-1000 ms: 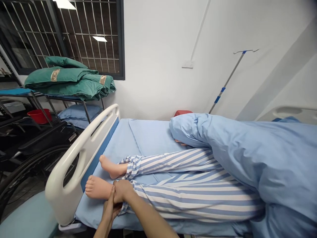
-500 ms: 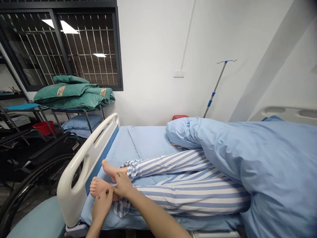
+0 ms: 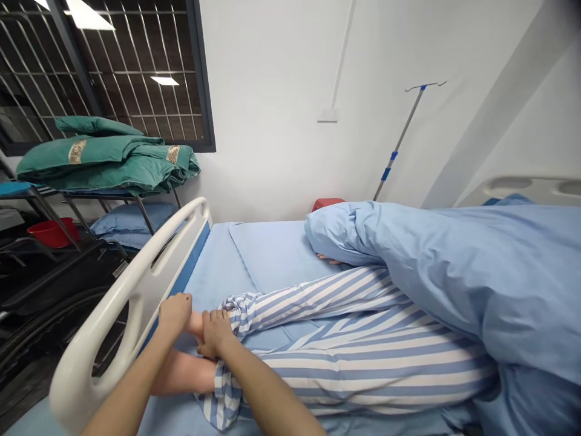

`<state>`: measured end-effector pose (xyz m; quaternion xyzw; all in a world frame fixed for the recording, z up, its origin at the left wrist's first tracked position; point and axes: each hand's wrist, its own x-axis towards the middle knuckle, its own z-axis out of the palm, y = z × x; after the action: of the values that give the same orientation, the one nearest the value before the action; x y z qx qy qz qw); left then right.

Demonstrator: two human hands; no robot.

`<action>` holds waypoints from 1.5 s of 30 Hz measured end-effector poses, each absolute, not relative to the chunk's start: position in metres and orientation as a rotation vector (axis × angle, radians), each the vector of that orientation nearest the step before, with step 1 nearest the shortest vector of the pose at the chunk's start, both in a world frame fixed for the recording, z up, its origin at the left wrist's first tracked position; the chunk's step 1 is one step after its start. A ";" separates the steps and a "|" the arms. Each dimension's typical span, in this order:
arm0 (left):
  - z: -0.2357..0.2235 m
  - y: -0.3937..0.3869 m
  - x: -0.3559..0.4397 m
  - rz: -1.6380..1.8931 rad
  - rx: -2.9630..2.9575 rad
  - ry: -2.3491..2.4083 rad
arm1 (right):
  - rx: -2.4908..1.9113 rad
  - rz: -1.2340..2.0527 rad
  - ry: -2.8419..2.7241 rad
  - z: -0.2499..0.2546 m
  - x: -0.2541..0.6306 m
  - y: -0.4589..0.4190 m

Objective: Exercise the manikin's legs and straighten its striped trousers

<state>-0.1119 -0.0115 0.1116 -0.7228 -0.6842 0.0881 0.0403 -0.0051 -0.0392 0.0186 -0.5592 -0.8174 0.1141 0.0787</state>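
A figure in blue-and-white striped pyjama trousers (image 3: pixel 336 363) lies on the bed, legs toward the footboard. My left hand (image 3: pixel 175 312) is closed over the front of the far foot, hiding its toes. Around the ankle (image 3: pixel 196 324) of that same leg my right hand (image 3: pixel 215 332) is wrapped, just below the bunched trouser cuff (image 3: pixel 240 309). The near lower leg (image 3: pixel 193 372) lies bare below its cuff, its foot mostly covered by my left forearm.
The white footboard (image 3: pixel 131 297) stands close left of my left hand. A light blue quilt (image 3: pixel 436 272) covers the figure's upper part. An IV pole (image 3: pixel 403 139) rises behind the bed. Folded green bedding (image 3: pixel 109 154) and a wheelchair (image 3: pixel 49 290) are at the left.
Both hands have shifted from the near foot and ankle to the far ones. My left hand has moved up and away over the far foot. The view has tilted down slightly.
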 end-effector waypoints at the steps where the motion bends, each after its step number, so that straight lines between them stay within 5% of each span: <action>1: 0.109 -0.005 -0.110 0.298 -2.223 -2.075 | -1.667 0.348 -2.442 0.016 -0.004 -0.039; 19: 0.119 -0.043 -0.115 0.249 -2.110 -1.978 | -1.666 0.501 -2.495 0.016 0.000 -0.033; 31: 0.110 0.009 -0.098 0.431 -2.111 -2.118 | -1.614 0.454 -2.444 0.011 0.002 -0.034; 45: 0.094 -0.013 -0.116 0.104 -2.117 -2.066 | -1.641 0.442 -2.439 0.005 0.000 -0.032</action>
<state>-0.1160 -0.0129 0.0940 -0.7123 -0.6951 0.0349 0.0909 -0.0002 -0.0320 0.0049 -0.5501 -0.8175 0.1483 0.0841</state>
